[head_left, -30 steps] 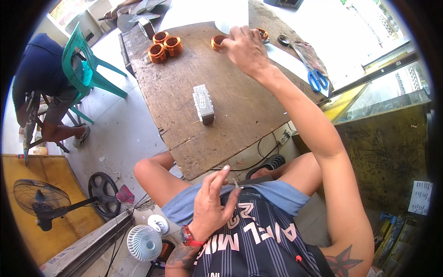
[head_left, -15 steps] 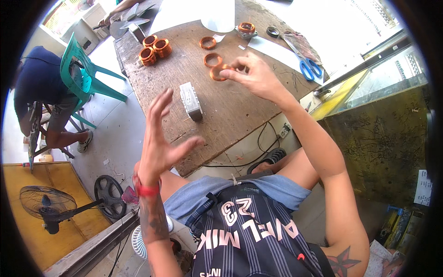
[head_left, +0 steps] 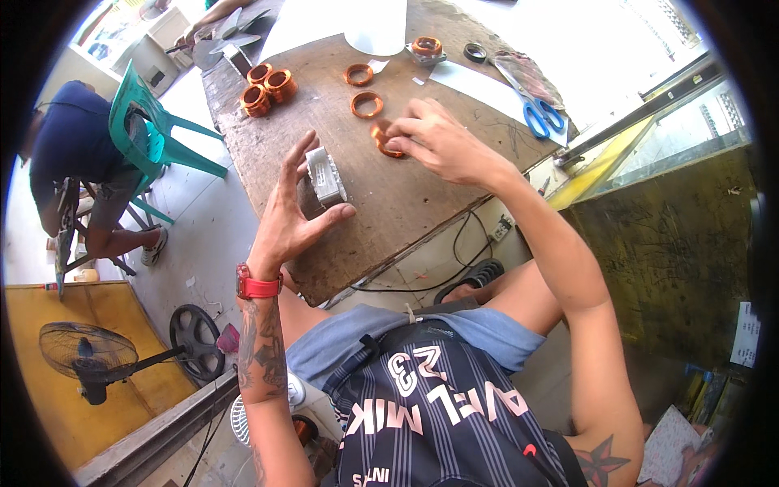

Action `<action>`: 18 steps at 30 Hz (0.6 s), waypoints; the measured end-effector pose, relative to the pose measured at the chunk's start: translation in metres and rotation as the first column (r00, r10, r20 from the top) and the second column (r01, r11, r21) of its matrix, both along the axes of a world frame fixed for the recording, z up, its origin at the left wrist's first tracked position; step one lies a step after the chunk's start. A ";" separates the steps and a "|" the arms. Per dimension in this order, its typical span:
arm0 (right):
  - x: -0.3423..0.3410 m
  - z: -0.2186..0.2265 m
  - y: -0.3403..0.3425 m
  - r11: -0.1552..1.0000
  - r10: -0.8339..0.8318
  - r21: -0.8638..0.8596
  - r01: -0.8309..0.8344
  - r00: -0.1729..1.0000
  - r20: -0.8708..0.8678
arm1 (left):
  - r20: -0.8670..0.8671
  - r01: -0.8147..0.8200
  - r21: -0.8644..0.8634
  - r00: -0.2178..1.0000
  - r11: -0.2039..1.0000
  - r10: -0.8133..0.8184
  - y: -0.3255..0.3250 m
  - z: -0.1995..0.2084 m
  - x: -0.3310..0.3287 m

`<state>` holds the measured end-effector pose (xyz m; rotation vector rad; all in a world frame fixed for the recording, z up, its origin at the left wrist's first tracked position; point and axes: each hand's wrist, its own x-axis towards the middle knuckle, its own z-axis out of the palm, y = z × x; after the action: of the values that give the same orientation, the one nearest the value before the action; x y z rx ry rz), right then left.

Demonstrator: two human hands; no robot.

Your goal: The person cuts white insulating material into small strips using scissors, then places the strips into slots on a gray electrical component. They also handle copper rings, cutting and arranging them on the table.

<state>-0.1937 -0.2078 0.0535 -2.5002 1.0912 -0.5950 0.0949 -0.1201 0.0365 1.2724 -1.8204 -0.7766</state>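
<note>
A grey metal block with ridged, layered sides [head_left: 328, 180] stands near the table's left edge. My left hand [head_left: 296, 199] is beside it, thumb and fingers spread around its near and left sides; whether they touch it I cannot tell. My right hand [head_left: 434, 142] pinches a copper wire coil [head_left: 387, 144] at its right side, low over or on the wood. Just beyond lie two more copper coils, a nearer one [head_left: 367, 116] and a farther one [head_left: 358, 75].
Stacked copper coils [head_left: 258, 100] are at the far left of the wooden table [head_left: 357, 252]. Blue-handled scissors [head_left: 542, 118], a black tape roll [head_left: 475, 53] and a coil on a metal part [head_left: 428, 49] lie right. A person sits near a green chair [head_left: 154, 138]; a fan [head_left: 89, 357] stands lower left.
My left hand has moved up and closer around the metal block. My right hand has lowered the copper coil slightly toward me, and the coil's tilt has changed.
</note>
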 end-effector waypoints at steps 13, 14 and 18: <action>0.008 -0.016 -0.061 0.944 -0.319 -0.152 0.292 0.926 -0.202 | 0.001 -0.009 0.009 1.000 1.000 0.009 0.001 0.001 0.001; 0.001 -0.015 -0.058 0.910 -0.402 -0.175 0.375 0.902 -0.158 | -0.003 -0.016 0.025 1.000 1.000 0.016 0.002 0.001 0.000; -0.037 -0.002 -0.037 0.738 -0.508 0.612 0.285 0.832 0.224 | -0.020 -0.024 0.041 0.999 0.999 0.025 0.011 -0.003 -0.003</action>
<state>-0.2306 -0.2452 0.0518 -1.5629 1.4142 -0.7120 0.0924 -0.1094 0.0339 1.3064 -1.7774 -0.8145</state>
